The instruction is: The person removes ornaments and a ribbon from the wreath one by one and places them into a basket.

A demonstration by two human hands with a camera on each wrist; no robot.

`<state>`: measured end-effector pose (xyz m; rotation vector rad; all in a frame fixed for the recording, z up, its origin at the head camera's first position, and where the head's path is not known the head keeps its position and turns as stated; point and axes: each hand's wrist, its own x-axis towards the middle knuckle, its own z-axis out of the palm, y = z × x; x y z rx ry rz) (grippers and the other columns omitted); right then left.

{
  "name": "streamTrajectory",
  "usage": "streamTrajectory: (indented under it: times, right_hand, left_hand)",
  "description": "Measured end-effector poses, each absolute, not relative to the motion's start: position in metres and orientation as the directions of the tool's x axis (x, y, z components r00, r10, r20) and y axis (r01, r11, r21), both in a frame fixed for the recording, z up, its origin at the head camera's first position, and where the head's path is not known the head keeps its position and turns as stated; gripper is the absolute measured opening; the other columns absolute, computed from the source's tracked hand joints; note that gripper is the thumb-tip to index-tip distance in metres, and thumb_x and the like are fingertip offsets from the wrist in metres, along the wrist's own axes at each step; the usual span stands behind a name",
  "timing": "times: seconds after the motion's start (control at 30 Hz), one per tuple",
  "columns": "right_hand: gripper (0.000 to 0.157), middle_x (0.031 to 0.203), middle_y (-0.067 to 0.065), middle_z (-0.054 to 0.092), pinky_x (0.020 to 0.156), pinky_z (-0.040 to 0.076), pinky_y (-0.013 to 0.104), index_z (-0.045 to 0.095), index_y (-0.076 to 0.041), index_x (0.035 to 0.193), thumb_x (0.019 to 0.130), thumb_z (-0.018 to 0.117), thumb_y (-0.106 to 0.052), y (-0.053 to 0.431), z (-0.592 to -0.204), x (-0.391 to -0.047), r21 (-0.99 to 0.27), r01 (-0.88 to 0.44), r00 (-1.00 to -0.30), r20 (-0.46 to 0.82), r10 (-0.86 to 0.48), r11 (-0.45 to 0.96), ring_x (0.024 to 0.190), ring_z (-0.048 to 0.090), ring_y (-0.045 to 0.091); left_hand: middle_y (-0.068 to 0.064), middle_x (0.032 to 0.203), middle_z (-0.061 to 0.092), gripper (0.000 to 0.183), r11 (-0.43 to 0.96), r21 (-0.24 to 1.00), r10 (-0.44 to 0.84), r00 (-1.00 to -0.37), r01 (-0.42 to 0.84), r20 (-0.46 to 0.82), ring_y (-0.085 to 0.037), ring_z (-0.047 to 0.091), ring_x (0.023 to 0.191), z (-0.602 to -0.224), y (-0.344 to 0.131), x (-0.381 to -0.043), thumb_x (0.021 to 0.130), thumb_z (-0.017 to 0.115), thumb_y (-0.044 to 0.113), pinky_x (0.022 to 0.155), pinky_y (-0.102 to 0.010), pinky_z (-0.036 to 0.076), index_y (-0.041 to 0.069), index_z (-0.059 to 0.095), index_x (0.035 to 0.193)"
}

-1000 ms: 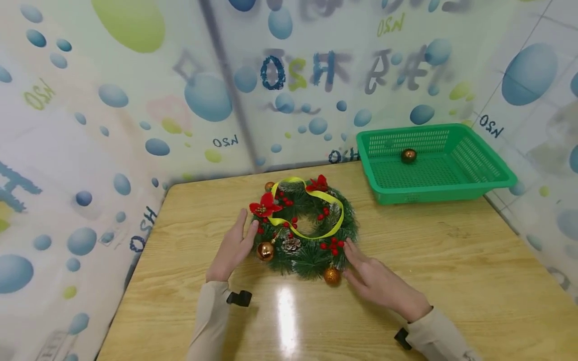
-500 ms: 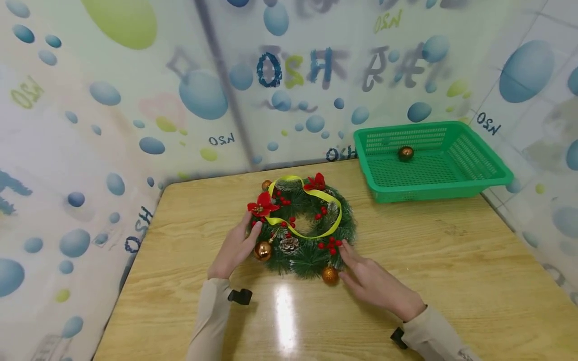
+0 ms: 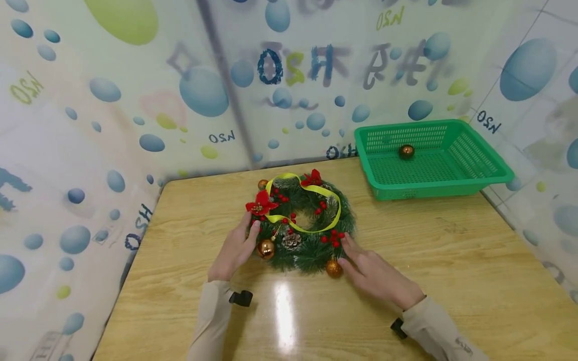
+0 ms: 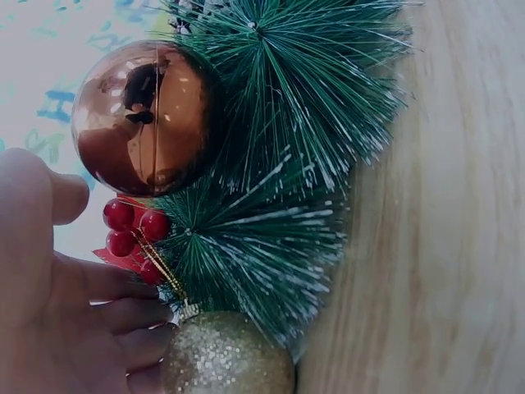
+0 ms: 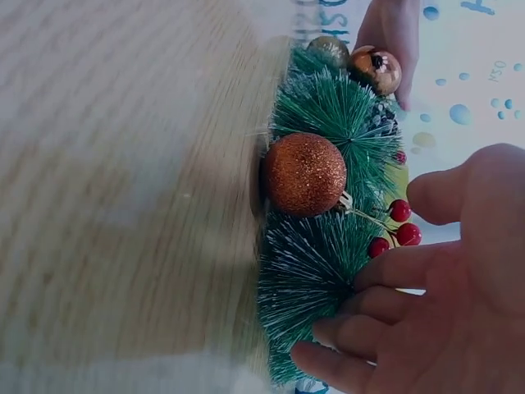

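A green Christmas wreath (image 3: 309,259) lies on the wooden table, dressed with red poinsettias (image 3: 262,203), red berries (image 3: 334,238), a pine cone (image 3: 291,241) and a loop of yellow ribbon (image 3: 337,210). At its left edge is my left hand (image 3: 232,253), fingers extended by the shiny copper bauble (image 3: 266,249). The left wrist view shows those fingertips partly hidden behind a glittery gold bauble (image 4: 230,357). On the front right, my right hand (image 3: 379,278) has its straight fingers against the needles, next to the berries and an orange glitter bauble (image 3: 333,268).
A green plastic basket (image 3: 433,190) stands at the back right of the table (image 3: 180,301), with one brown bauble (image 3: 407,151) inside. Behind and to the left, a bubble-patterned curtain (image 3: 203,145) borders the table.
The wreath has turned slightly counter-clockwise between my hands: its front-right bauble and berries have shifted right and away from me. Both hands stay at its sides.
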<state>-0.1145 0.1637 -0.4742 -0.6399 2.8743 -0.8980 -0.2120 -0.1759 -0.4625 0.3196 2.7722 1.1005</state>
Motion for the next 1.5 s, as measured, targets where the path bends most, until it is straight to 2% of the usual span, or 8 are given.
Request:
streamTrajectory:
  times: [0.23,0.47,0.8,1.07,1.37,1.5]
  right_hand:
    - [0.061,0.160,0.033,0.022,0.117,0.037,0.056,0.033,0.014,0.150,0.111,0.037,-0.033,0.168,-0.475,-0.126,-0.578,-0.363,-0.914,0.070,-0.399,0.731,0.144,0.036,0.046]
    - [0.059,0.159,0.035,0.024,0.117,0.038,0.056,0.034,0.016,0.148,0.110,0.042,-0.028,0.172,-0.479,-0.138,-0.557,-0.380,-0.914,0.100,-0.394,0.738,0.141,0.039,0.048]
    - [0.074,0.164,0.026,0.018,0.118,0.038,0.057,0.023,0.007,0.156,0.107,0.046,-0.044,0.181,-0.481,-0.154,-0.578,-0.336,-0.922,0.043,-0.384,0.744,0.141,0.041,0.046]
    - [0.087,0.162,0.022,0.029,0.116,0.040,0.057,0.019,0.006,0.157,0.103,0.051,-0.053,0.187,-0.482,-0.169,-0.571,-0.322,-0.928,0.031,-0.372,0.755,0.141,0.043,0.046]
    - [0.096,0.157,0.029,0.036,0.113,0.042,0.061,0.011,0.004,0.160,0.101,0.050,-0.060,0.193,-0.480,-0.186,-0.582,-0.254,-0.938,-0.046,-0.343,0.772,0.133,0.053,0.046]
    - [0.095,0.159,0.030,0.032,0.112,0.042,0.062,0.013,0.006,0.159,0.101,0.051,-0.059,0.195,-0.482,-0.194,-0.594,-0.251,-0.939,-0.044,-0.342,0.764,0.132,0.053,0.047]
  left_hand:
    - [-0.017,0.170,0.013,0.074,0.728,0.669,0.243,-0.969,0.149,-0.049,-0.034,0.016,0.156,-0.464,-0.174,-0.209,0.109,0.028,0.052,0.129,-0.052,0.018,0.002,0.014,0.161]
    - [-0.018,0.169,0.011,0.075,0.751,0.646,0.219,-0.975,0.139,-0.045,-0.036,0.015,0.156,-0.468,-0.173,-0.205,0.110,0.026,0.052,0.129,-0.050,0.016,0.000,0.012,0.161]
    - [-0.018,0.170,0.009,0.077,0.785,0.603,0.227,-0.972,0.142,-0.067,-0.036,0.013,0.157,-0.466,-0.173,-0.191,0.109,0.022,0.055,0.130,-0.050,0.014,0.000,0.010,0.161]
    - [-0.018,0.170,0.005,0.078,0.819,0.552,0.234,-0.970,0.158,-0.069,-0.037,0.011,0.157,-0.468,-0.169,-0.175,0.108,0.019,0.057,0.129,-0.052,0.015,0.000,0.009,0.161]
    - [-0.019,0.168,0.013,0.073,0.813,0.548,0.239,-0.971,0.194,-0.011,-0.036,0.015,0.157,-0.472,-0.164,-0.154,0.110,0.024,0.051,0.129,-0.052,0.018,-0.002,0.016,0.159]
    - [-0.019,0.168,0.014,0.069,0.808,0.552,0.241,-0.971,0.207,0.012,-0.037,0.016,0.156,-0.475,-0.163,-0.147,0.111,0.029,0.046,0.128,-0.051,0.019,-0.003,0.018,0.159]
